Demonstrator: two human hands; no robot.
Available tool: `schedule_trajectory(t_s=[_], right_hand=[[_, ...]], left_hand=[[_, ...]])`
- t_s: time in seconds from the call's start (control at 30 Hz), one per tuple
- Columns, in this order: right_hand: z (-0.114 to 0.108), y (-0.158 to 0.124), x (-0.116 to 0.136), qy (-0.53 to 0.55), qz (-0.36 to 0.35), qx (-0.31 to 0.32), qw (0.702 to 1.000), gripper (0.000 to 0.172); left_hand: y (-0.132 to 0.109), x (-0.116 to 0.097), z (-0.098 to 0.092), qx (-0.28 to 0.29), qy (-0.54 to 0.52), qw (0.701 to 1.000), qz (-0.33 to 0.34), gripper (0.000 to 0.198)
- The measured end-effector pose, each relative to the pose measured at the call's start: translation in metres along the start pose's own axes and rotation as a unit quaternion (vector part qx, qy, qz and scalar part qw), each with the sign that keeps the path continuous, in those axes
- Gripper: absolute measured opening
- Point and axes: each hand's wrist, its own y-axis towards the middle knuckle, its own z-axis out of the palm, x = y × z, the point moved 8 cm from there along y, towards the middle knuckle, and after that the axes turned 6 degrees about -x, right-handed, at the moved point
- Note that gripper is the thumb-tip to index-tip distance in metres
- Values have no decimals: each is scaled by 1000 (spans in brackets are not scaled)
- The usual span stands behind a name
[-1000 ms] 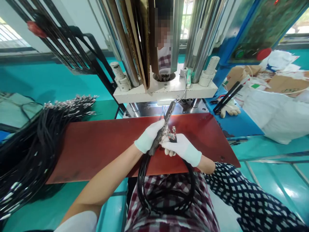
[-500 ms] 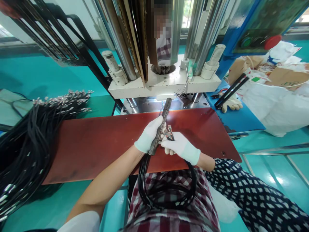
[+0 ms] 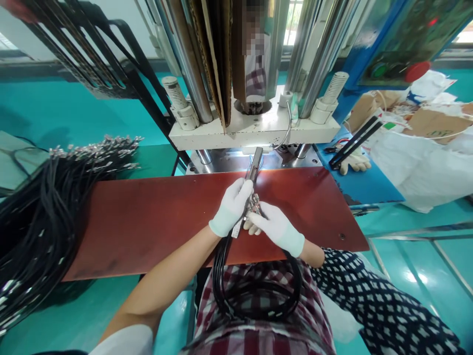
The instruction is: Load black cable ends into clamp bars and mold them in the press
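White gloves cover both of my hands. My left hand is closed around a long narrow metal bar, which points away toward the press. Close against it, my right hand grips the connector ends of a black cable bundle. The cables loop down from my hands over my lap. A small white tag shows just below my left hand. Under both hands lies the reddish-brown board. My fingers hide part of the bar and the cable ends.
The press's white plate stands ahead. A large pile of black cables lies at the left. At the right are a blue ledge with a spare glove, white sacks and a control box with a red button.
My left hand has turned and its fingers now cover more of the bar. The bar's near end is now hidden, and a white tag shows. A red light has lit on the control box.
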Motion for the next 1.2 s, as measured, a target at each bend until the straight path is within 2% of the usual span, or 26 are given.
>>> schedule_trajectory(t_s=[0.07,0.13,0.2,0.27,0.4,0.63,0.77,0.87,0.93,1.0,1.07,1.13,1.2], right_hand=[[-5,-2,7,17,-40,-16,999,24],[-10,-4,14,-14,-63,-41,997,24],[-12,-5,16,-45,-46,-56,996,28],[-12,-5,14,-26,-11,-60,998,31],[-10,-5,13,35,15,-45,998,26],[-10,3,14,8,33,-51,998,15],[-6,3,19,-25,24,-46,998,18],[-8,2,21,-113,3,-69,991,16],[-10,0,20,-152,4,-71,986,16],[-9,-1,19,-129,-1,-48,991,18],[-10,-1,21,-71,-14,-26,997,18],[-12,-1,23,-25,-19,-17,999,16],[-13,-1,23,-7,-16,-16,1000,14]], left_hand=[[0,3,3,25,-41,999,-26,39],[1,3,4,39,-57,997,-34,39],[1,1,4,51,-61,996,-34,40],[1,2,6,65,-74,994,-46,40],[0,5,9,87,-121,987,-63,42],[-5,-1,11,97,-110,986,-75,41],[-5,-3,10,88,-31,994,-53,40],[-3,-6,1,23,126,991,34,39],[-3,-7,1,7,179,981,72,39],[-3,-1,4,34,128,990,43,39],[-3,5,9,68,25,997,-13,41],[-4,8,12,92,-57,993,-53,44],[-4,8,13,101,-90,988,-70,46]])
